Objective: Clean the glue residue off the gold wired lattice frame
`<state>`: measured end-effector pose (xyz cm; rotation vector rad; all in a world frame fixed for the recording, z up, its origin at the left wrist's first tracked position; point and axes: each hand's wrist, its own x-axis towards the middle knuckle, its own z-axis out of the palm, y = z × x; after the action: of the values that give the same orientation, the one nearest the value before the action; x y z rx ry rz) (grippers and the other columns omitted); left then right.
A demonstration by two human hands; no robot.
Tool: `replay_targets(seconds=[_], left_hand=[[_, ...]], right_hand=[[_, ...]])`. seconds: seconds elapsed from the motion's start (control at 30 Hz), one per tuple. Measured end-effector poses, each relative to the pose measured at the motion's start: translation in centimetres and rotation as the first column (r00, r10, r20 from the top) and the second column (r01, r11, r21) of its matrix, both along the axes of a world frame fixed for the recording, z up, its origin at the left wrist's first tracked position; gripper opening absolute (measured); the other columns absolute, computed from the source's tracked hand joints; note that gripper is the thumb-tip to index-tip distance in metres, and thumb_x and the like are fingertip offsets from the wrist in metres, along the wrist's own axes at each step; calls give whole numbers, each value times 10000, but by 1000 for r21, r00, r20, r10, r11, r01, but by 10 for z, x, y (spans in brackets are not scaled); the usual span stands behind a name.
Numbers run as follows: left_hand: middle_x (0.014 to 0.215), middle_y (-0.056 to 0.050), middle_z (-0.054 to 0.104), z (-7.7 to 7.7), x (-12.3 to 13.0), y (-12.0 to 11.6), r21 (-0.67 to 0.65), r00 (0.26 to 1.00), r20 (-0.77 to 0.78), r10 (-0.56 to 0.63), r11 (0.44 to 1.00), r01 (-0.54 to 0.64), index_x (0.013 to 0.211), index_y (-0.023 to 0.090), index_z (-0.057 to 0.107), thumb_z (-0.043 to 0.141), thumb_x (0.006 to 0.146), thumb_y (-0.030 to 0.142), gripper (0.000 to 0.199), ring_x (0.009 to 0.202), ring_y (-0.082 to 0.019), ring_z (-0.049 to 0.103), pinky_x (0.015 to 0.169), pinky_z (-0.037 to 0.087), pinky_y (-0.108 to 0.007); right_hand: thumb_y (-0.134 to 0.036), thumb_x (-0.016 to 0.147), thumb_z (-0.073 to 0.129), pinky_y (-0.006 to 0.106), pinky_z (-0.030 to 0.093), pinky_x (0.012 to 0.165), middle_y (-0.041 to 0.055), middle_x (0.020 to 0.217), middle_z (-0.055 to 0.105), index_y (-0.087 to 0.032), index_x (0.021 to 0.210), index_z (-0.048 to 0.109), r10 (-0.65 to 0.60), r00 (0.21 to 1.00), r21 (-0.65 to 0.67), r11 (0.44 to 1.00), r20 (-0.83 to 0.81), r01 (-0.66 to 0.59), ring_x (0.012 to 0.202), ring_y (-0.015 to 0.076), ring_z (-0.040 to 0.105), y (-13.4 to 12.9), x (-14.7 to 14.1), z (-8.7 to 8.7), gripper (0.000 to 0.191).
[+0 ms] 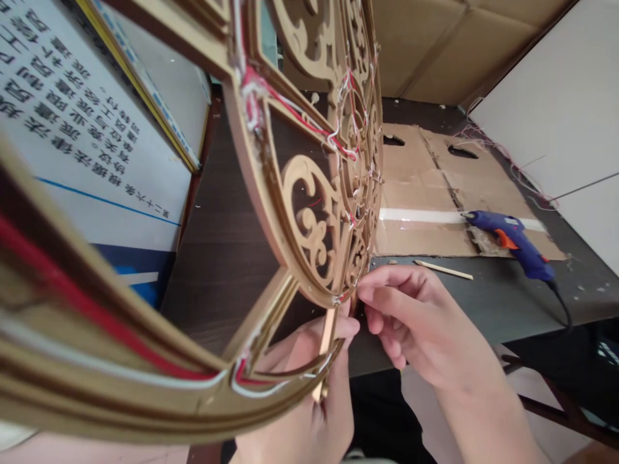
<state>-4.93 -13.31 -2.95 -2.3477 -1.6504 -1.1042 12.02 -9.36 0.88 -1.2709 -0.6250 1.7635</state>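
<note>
A large round gold openwork frame (271, 212) stands tilted on edge, with red and white wires (309, 125) running in its grooves. Scrollwork panels fill its inner ring. Below, my left hand (314, 380) is wrapped round the lower rim and a narrow strut, its fingers partly behind them. My right hand (411, 309) pinches with thumb and index finger at the edge of the inner ring, near a red and white wire end. Whatever lies between those fingertips is too small to make out.
A blue glue gun (512, 238) with an orange trigger lies on flattened cardboard (416, 174) at the right. A thin wooden stick (445, 269) is on the dark table (207, 225). Loose wires (522, 167) hang by the white panel. A printed board (97, 129) stands at the left.
</note>
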Motion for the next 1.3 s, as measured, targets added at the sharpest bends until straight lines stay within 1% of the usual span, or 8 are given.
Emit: replay_targets(seconds=[0.13, 0.23, 0.33, 0.47, 0.7, 0.9, 1.17, 1.3], left_hand=[[868, 68, 810, -2, -3, 0, 5, 1000, -21, -20, 1000, 20, 1170, 271, 685, 661, 1005, 251, 168, 635, -110, 735, 582, 552, -191], [872, 62, 810, 0, -3, 0, 2, 1000, -17, -5, 1000, 5, 1146, 274, 678, 653, 1007, 255, 142, 626, -106, 728, 582, 548, -179], [864, 31, 809, 6, 2, -2, -29, 1000, 4, -4, 1000, 5, 1129, 256, 656, 602, 1041, 268, 103, 645, -103, 738, 694, 580, -154], [835, 11, 805, 16, 10, -6, -73, 1000, 25, 17, 997, -16, 1139, 232, 630, 539, 1069, 248, 116, 637, -100, 744, 758, 591, -145], [952, 5, 823, 12, 5, -9, -131, 1000, 1, 22, 991, -21, 1280, 284, 674, 571, 1032, 277, 269, 700, -159, 781, 646, 599, -210], [1003, 24, 825, 11, -5, -11, -172, 1000, -26, -2, 985, -2, 1293, 312, 696, 604, 999, 280, 310, 749, -161, 791, 614, 589, -210], [1097, 39, 822, 6, -24, -5, -181, 985, -89, -151, 975, 133, 1316, 342, 689, 644, 974, 320, 346, 826, -186, 801, 513, 551, -237], [1079, 45, 820, 14, -14, -5, -176, 994, -70, -84, 982, 70, 1258, 338, 702, 629, 995, 308, 275, 803, -164, 796, 530, 551, -213]], right_hand=[[-277, 755, 906, 112, 467, 340, -27, 579, 711, -201, 747, 802, 6, 999, 47, 999, -31, -4, 371, 72, 578, -2, -1, -4, 129], [-273, 824, 831, 141, 519, 383, -20, 613, 725, -202, 749, 797, -54, 993, 185, 982, 109, 33, 407, 87, 616, -7, -4, -5, 109], [-165, 814, 775, 143, 551, 459, -35, 636, 731, -215, 769, 796, -268, 882, 471, 880, 387, 61, 462, 83, 641, -17, -3, -5, 70], [-68, 819, 706, 136, 540, 540, -68, 710, 727, -245, 867, 783, -455, 704, 704, 704, 545, -90, 550, 58, 646, -29, 3, -4, 198], [-40, 864, 674, 209, 554, 605, -12, 788, 729, -192, 988, 780, -451, 684, 757, 611, 573, -232, 652, 87, 649, -28, 3, -7, 223], [19, 875, 722, 166, 604, 672, 61, 862, 796, -99, 981, 816, -514, 648, 814, 487, 561, -318, 728, 92, 725, -27, 1, -6, 185], [2, 888, 722, 132, 593, 692, 23, 864, 789, -140, 906, 793, -486, 629, 773, 545, 607, -325, 741, 66, 718, -28, 4, -7, 160], [-56, 898, 738, 147, 568, 640, -9, 832, 750, -164, 950, 752, -455, 662, 750, 610, 596, -256, 665, 49, 662, -31, 2, -9, 121]])
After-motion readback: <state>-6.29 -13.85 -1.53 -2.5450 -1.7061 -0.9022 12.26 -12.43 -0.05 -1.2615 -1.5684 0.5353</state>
